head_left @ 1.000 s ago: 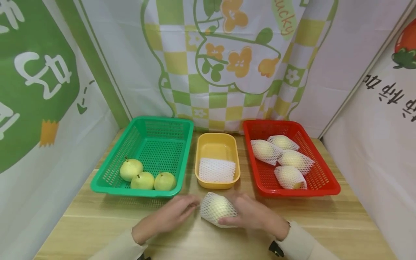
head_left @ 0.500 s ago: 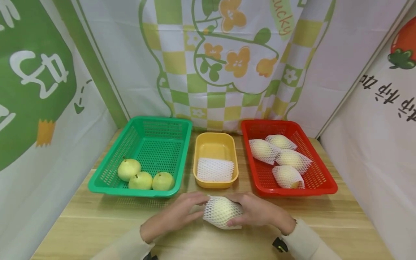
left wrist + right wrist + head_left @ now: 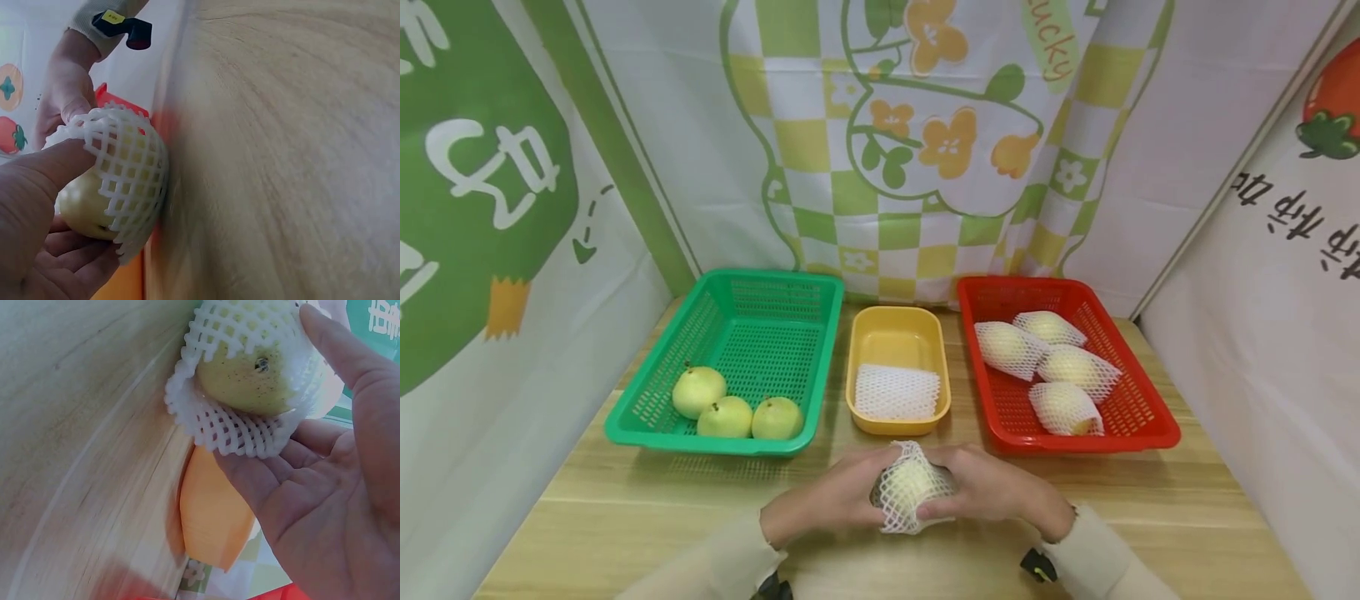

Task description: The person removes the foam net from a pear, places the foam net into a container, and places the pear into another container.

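A pale yellow-green pear (image 3: 247, 381) sits inside a white foam net sleeve (image 3: 912, 483), low over the wooden table in front of the yellow tub. My left hand (image 3: 855, 490) grips it from the left, thumb on the net's edge and fingers underneath. From the other side my right hand (image 3: 973, 485) holds the pear and sleeve between thumb and fingers. In the left wrist view, part of the pear (image 3: 81, 203) shows bare beside the net. The right wrist view shows the pear's dark blossom end framed by the sleeve's open end.
A green basket (image 3: 617, 433) at left holds three bare pears (image 3: 725, 417). The yellow tub (image 3: 898, 427) in the middle holds flat foam nets (image 3: 897, 392). A red basket (image 3: 1165, 433) at right holds several net-sleeved pears (image 3: 1078, 371). Printed curtains stand behind.
My left hand has moved right, from beside the sleeve to gripping the pear. The net now stands more upright and is spread around the pear. My right hand keeps its hold.
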Demonstrator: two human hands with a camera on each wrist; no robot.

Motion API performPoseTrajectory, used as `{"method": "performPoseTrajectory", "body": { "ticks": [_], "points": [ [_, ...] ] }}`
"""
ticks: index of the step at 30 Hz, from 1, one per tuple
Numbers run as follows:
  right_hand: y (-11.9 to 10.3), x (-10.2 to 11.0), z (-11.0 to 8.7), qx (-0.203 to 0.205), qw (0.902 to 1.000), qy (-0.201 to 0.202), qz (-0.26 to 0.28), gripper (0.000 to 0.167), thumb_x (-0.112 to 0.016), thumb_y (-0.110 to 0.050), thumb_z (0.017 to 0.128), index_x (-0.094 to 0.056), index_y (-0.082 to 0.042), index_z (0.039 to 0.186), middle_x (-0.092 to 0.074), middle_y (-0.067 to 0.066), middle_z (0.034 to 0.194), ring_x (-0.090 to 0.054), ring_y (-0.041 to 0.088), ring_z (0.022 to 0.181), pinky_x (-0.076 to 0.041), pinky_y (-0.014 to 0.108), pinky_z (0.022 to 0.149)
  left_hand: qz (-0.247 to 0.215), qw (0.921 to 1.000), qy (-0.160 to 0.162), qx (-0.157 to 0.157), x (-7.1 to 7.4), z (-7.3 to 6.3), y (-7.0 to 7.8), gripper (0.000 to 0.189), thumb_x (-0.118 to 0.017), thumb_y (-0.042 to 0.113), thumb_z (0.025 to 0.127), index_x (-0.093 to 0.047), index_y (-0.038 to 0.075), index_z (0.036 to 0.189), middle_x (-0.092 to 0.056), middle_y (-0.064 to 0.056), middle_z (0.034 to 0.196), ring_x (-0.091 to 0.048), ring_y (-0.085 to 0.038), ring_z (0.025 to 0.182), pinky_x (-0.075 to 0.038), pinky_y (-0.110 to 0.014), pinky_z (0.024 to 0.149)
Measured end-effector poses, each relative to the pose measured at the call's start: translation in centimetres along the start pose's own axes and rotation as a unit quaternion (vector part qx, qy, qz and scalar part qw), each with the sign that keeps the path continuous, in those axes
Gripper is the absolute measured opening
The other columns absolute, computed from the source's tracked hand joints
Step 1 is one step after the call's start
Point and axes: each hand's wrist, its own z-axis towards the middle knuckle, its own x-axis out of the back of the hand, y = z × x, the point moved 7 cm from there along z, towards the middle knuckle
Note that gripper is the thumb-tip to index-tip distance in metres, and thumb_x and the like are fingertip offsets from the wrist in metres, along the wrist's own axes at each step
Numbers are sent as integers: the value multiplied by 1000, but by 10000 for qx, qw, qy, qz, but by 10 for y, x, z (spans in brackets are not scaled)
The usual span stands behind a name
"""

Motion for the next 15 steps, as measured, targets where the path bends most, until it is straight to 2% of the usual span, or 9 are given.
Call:
{"method": "performPoseTrajectory", "body": {
  "ticks": [3,6,9,13,15],
  "points": [
    [0,0,-1,-4,10000,12,4,71,-79,-54,90,-62,-12,146,-72,-10,122,-63,-2,95,-54,18,85,-165,9998,14,53,-1,2,1,65,-92,13,73,-61,12,130,-71,1,117,-65,-6,102,-58,-22,92],
    [2,0,-3,-32,10000,36,16,70,-81,-52,90,-64,-11,144,-74,-8,124,-64,-4,98,-55,18,88,-246,9996,103,136,0,0,1,66,-91,9,71,-63,9,130,-73,-2,122,-68,-11,108,-59,-27,99],
    [3,1,-6,3,9999,126,105,64,-82,-45,91,-67,-9,142,-76,-5,125,-66,-4,97,-57,18,88,-251,9988,325,250,2,-4,-2,69,-90,6,68,-63,6,132,-74,-5,126,-68,-17,115,-58,-35,105],
    [3,2,-8,140,9992,247,278,46,-82,-34,93,-74,-12,133,-79,-7,117,-64,-6,87,-58,17,81,-434,9965,589,397,7,-10,-7,74,-88,4,67,-62,3,136,-72,-6,129,-68,-22,119,-57,-39,108],
    [2,3,-9,208,9989,273,308,31,-80,-30,95,-78,-16,123,-78,-12,106,-60,-7,80,-57,15,75,-455,9958,655,460,9,-13,-8,77,-90,6,67,-61,2,138,-71,-8,133,-67,-24,123,-56,-41,110]
  ]
}}
